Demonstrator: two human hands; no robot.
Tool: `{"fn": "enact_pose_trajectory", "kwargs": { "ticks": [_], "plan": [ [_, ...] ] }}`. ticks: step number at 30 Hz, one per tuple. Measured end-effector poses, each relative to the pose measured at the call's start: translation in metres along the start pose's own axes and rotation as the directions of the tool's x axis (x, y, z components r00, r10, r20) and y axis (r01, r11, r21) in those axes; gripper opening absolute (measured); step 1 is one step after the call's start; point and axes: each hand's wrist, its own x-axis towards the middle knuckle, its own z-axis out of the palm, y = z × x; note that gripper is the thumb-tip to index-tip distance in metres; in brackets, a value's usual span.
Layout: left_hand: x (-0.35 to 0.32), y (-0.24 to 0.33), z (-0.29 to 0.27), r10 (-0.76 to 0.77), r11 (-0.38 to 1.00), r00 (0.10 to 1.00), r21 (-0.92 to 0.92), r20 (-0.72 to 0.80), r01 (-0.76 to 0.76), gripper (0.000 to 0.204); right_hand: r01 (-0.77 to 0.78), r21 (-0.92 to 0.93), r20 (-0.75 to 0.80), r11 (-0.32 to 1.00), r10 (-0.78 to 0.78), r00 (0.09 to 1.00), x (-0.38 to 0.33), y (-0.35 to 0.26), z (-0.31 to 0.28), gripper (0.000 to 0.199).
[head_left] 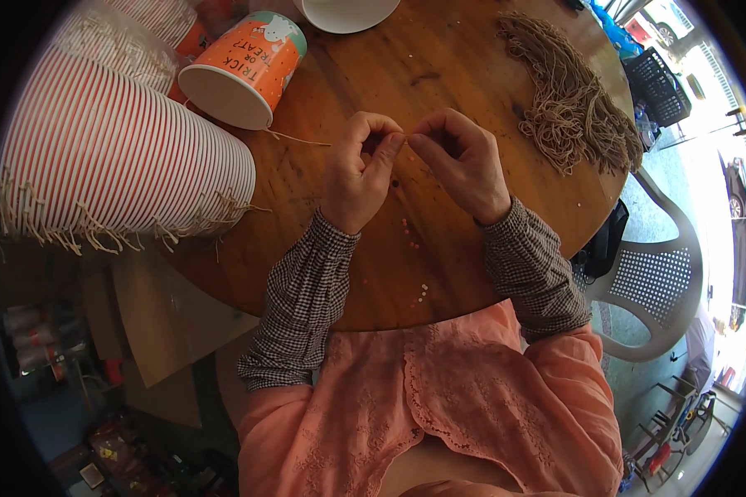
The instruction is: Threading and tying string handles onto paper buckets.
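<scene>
Both my left hand point(358, 170) and right hand point(460, 161) pinch the thin string point(294, 138) running left to the orange cup point(242, 70), so I'd keep it taut while knotting.

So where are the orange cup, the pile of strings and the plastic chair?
orange cup point(253, 58), head view, on its printed side.
pile of strings point(568, 99), head view, mid-bundle.
plastic chair point(659, 277), head view, on its perforated seat.
</scene>
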Motion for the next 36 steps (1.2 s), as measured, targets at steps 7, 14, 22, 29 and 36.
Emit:
{"fn": "enact_pose_trajectory", "kwargs": {
  "ticks": [7,14,22,29,36],
  "plan": [
    [0.001,-0.001,-0.001,0.029,0.995,0.999,0.094,0.021,-0.031,0.009,0.005,-0.119,-0.023,0.993,-0.008,1.000,0.000,0.000,-0.002,0.018],
    [0.003,-0.004,0.001,0.211,0.959,0.977,0.195,-0.015,-0.204,0.005,-0.015,0.060,-0.015,0.998,0.016,1.000,0.001,-0.001,0.001,0.013],
    [0.003,-0.004,-0.001,0.393,0.856,0.919,0.365,0.000,-0.366,0.003,-0.448,0.593,0.300,0.669,0.333,0.894,0.004,0.002,-0.007,0.010],
    [0.014,-0.013,-0.009,0.609,0.694,0.782,0.565,-0.132,-0.446,0.025,-0.556,0.692,0.476,0.460,0.288,0.831,0.005,0.011,-0.012,0.012],
    [0.049,-0.037,-0.055,-0.029,0.996,0.758,-0.084,-0.651,-0.033,0.078,-0.341,0.612,0.173,0.713,0.300,0.938,0.006,0.004,-0.011,0.009]
  ]
}}
